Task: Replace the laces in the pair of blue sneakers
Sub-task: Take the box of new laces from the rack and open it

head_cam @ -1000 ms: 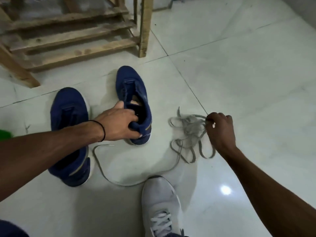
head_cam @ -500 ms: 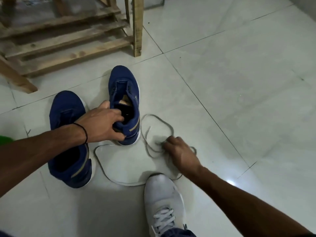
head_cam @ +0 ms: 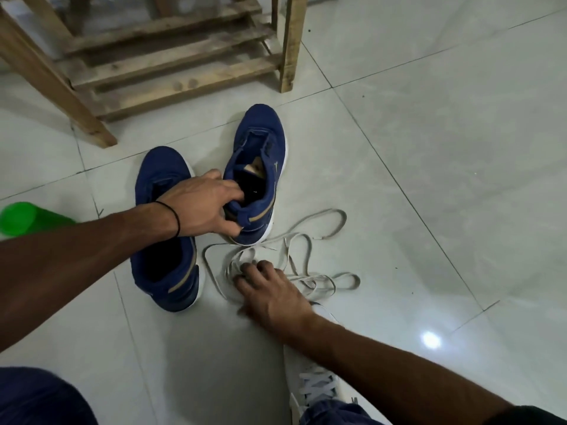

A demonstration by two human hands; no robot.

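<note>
Here my left hand (head_cam: 199, 210) grips the far sneaker (head_cam: 260, 133) by its collar to steady it, my right hand (head_cam: 273, 296) spread wide, pinning the loose laces (head_cam: 237, 260) nearby.

Home interior, glossy tiled floor (head_cam: 429, 133), rough wooden rack (head_cam: 171, 65), loose sneakers (head_cam: 257, 167)

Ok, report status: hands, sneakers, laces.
Left hand grips unlaced farther blue sneaker at collar. Right hand on loose grey laces, grip unclear. Nearer blue sneaker unlaced too. White shoe next to laces.
</note>
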